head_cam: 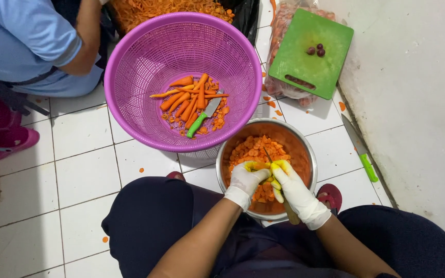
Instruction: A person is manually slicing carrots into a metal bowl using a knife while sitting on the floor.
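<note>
A carrot piece [261,166] sits pinched in the left hand [245,181] over the steel bowl [310,149], which rests on the tiled floor [83,170] between the person's knees. The right hand [295,191], gloved like the left, is closed around a knife [279,180] whose thin blade crosses the carrot. The bowl already holds a deep layer of orange slices [256,146], so much of the cutting looks done; about a dozen whole carrots [186,100] are left in the purple basket [130,77] just beyond, lying beside a green-handled knife [204,117]. Further out, a green cutting board [310,51] rests on a bag of carrots [284,25] near the wall, and another knife [359,149] lies along the wall's foot. Another person's arm [86,36] is at the upper left. Room is tight: basket and bowl touch, the wall closes the right, and open floor lies only to the left.
</note>
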